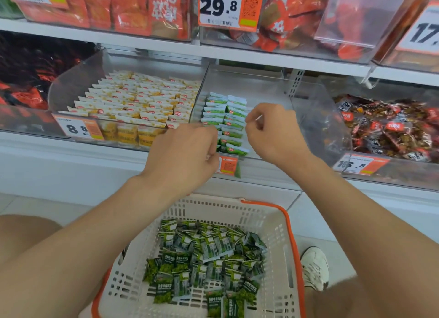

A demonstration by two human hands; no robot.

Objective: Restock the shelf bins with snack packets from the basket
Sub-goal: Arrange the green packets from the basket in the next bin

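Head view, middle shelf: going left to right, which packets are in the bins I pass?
Red-and-black packets → yellow packets → green packets → brown-and-red packets.

I see bright, even overhead light, glare on the clear bin fronts (316,118), soft blur and bowed edges.
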